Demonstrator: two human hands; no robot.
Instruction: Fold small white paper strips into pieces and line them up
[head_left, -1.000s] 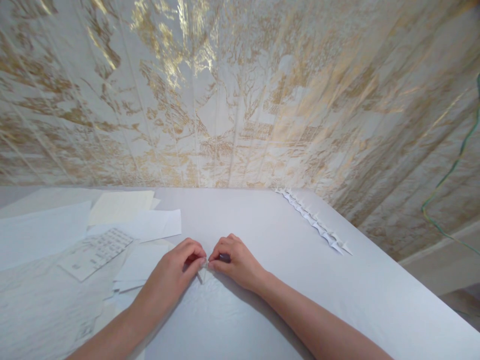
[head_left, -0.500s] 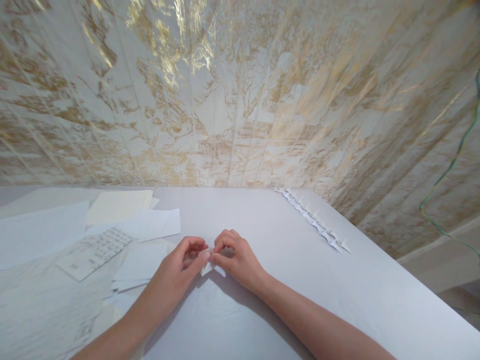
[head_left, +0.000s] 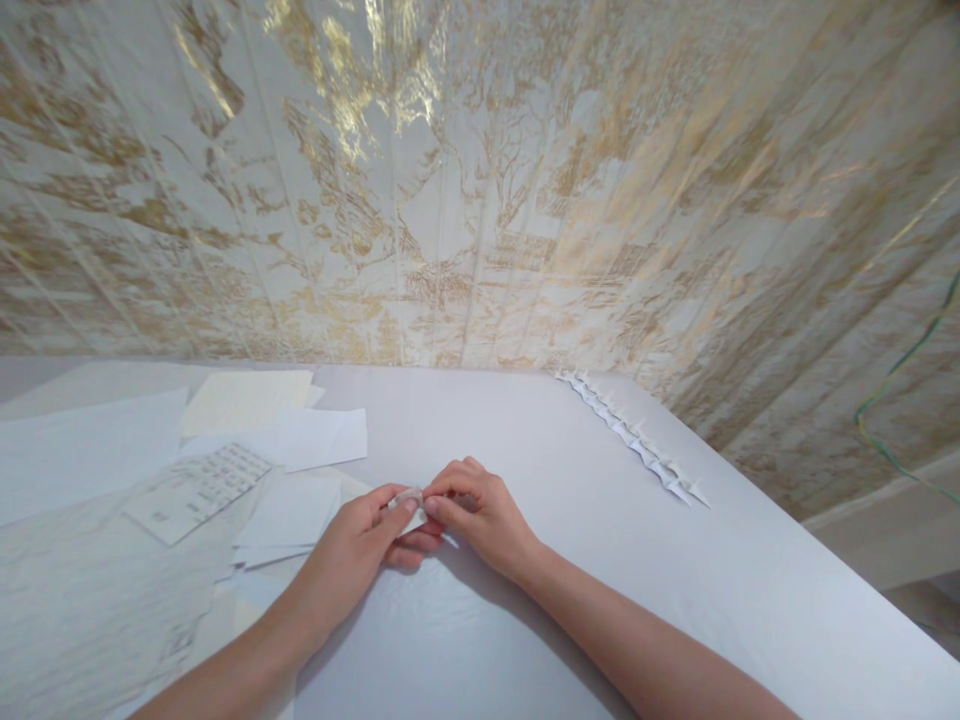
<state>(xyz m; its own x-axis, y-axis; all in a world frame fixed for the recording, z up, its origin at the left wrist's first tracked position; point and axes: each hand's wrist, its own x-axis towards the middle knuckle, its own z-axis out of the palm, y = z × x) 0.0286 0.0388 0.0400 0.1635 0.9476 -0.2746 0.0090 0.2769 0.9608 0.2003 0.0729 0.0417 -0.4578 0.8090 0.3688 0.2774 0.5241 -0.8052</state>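
A small piece of folded white paper (head_left: 412,519) is pinched between both hands, just above the white table (head_left: 420,640). My left hand (head_left: 375,530) grips it with the thumb on top and the fingers curled underneath. From the other side, my right hand (head_left: 472,510) holds its edge between thumb and fingertips. Much of the paper's shape is hidden by the fingers. Away to the right, two rows of small folded white paper pieces (head_left: 634,437) lie end to end along the table.
Loose papers cover the left side: a stack of small white sheets (head_left: 289,515), a printed sheet (head_left: 199,490), a cream sheet (head_left: 247,400) and larger sheets. Behind the table rises a gold-patterned wall (head_left: 450,200). A green-yellow wire (head_left: 900,355) hangs at the right, past the table's edge.
My left fingers have moved under the folded paper, which is turned and lifted slightly. My right hand stays at its edge. The view has shifted a little.
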